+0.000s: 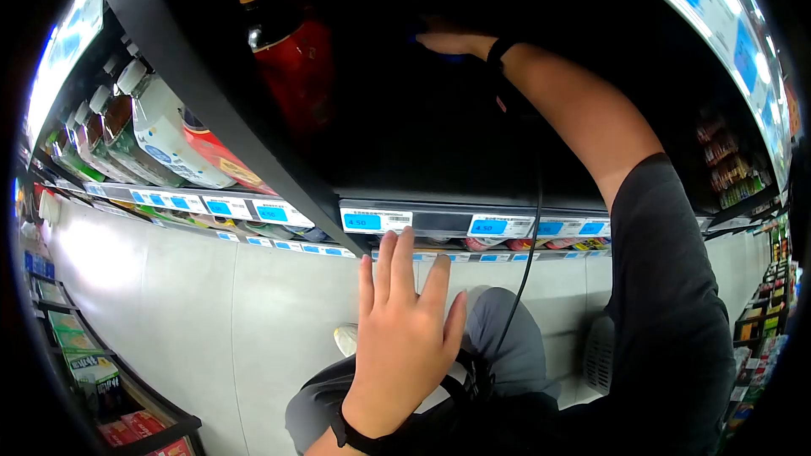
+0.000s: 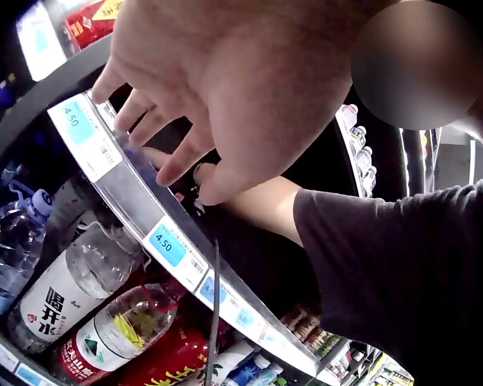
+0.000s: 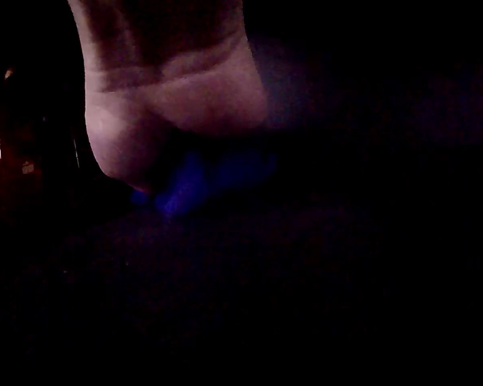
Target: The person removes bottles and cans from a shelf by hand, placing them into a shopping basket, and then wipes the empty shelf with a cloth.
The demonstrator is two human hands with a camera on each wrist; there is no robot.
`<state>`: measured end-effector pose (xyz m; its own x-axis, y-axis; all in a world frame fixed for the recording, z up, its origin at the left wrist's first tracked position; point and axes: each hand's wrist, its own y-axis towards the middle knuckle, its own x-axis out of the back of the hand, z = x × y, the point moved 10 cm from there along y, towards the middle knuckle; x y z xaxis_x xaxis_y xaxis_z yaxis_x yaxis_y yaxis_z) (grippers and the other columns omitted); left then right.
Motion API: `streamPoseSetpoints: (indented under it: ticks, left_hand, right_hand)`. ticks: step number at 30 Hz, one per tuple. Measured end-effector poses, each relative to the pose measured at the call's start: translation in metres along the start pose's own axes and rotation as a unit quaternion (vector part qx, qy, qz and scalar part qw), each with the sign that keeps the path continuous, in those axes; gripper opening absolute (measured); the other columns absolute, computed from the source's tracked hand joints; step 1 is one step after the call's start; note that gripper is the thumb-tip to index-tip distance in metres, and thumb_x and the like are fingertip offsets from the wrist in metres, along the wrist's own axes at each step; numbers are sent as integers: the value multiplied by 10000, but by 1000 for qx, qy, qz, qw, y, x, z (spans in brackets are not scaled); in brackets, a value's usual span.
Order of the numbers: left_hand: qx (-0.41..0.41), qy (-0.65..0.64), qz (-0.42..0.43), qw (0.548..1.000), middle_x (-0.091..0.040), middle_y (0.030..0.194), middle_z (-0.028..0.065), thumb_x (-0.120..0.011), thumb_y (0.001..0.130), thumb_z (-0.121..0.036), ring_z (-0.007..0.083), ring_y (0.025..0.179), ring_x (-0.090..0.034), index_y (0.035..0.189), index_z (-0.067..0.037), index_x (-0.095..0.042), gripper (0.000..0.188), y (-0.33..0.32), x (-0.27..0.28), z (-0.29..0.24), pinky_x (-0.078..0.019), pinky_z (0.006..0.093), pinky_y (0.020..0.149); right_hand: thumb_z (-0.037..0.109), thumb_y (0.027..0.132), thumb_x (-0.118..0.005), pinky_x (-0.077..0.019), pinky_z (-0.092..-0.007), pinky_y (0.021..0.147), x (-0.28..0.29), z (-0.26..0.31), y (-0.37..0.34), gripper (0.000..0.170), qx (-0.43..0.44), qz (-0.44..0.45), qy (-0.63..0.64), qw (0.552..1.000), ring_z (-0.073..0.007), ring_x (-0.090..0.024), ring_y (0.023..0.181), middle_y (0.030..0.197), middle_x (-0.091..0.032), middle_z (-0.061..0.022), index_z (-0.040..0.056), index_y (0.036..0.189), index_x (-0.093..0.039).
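Observation:
My right hand [image 1: 456, 42] reaches deep into a dark shelf compartment, the arm stretched in from the right. A crumpled blue cloth [image 3: 185, 185] shows under the heel of that hand [image 3: 173, 104] in the right wrist view; the fingers round it are lost in shadow. My left hand [image 1: 401, 333] holds nothing, its fingers spread and extended toward the shelf's front edge. In the head view its fingertips overlap the price rail [image 1: 439, 221] just below a price label [image 1: 376, 221]. The left wrist view shows the left palm [image 2: 233, 88] in front of that rail.
Dark red bottles [image 1: 296, 67] stand left inside the compartment, beside a black upright divider [image 1: 220, 101]. Clear-capped bottles [image 1: 169, 131] fill the neighbouring bay. Water bottles [image 2: 72, 281] line the shelf below. A black cable [image 1: 530, 262] hangs past the rail. A lower display [image 1: 110, 380] stands behind left.

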<state>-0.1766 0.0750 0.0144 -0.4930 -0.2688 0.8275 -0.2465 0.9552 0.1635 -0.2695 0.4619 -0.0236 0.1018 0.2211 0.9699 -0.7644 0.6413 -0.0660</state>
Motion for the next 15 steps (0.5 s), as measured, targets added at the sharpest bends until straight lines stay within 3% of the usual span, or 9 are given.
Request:
streamPoseSetpoints:
  ticks: [5,7,11,13,15]
  left_hand:
    - [-14,-12,-2,1000,-449,1395,312,-676,888,-219,475,1366,-395,1191,8,-630,382,2,0,5,-338,603,1095]
    - [-13,-17,1,1000,-451,1393,312,-677,886,-220,472,1366,-396,1189,9,-630,383,1,0,6,-338,602,1094]
    - [-3,-12,6,1000,-456,1411,292,-701,870,-190,456,1373,-410,1184,-30,-635,359,-1,1,9,-331,584,1120]
    - [4,-13,8,1000,-455,1411,291,-699,871,-190,456,1372,-410,1188,-31,-635,360,-3,1,11,-328,586,1120]
    - [4,-16,9,1000,-448,1420,290,-690,885,-219,460,1376,-404,1200,-39,-633,367,-5,-2,13,-308,603,1126]
  right_hand:
    - [268,972,-501,-466,-441,1000,6,30,10,450,39,-49,-24,998,-339,-575,1199,1366,-565,-203,30,1350,-562]
    - [251,969,-482,-376,-446,1131,-8,34,19,567,40,39,-38,998,-346,-432,1384,1509,-426,-218,29,1486,-412]
    - [215,964,-491,-424,-451,1086,-15,40,34,551,47,32,-29,998,-340,-502,1316,1455,-480,-225,27,1477,-425]
    - [163,952,-491,-516,-431,870,-9,52,36,312,106,-9,10,994,-312,-625,1002,1162,-642,-209,-6,1155,-657]
    - [180,957,-512,-520,-439,870,-8,58,41,304,105,-28,14,994,-320,-626,995,1160,-646,-200,13,1165,-658]
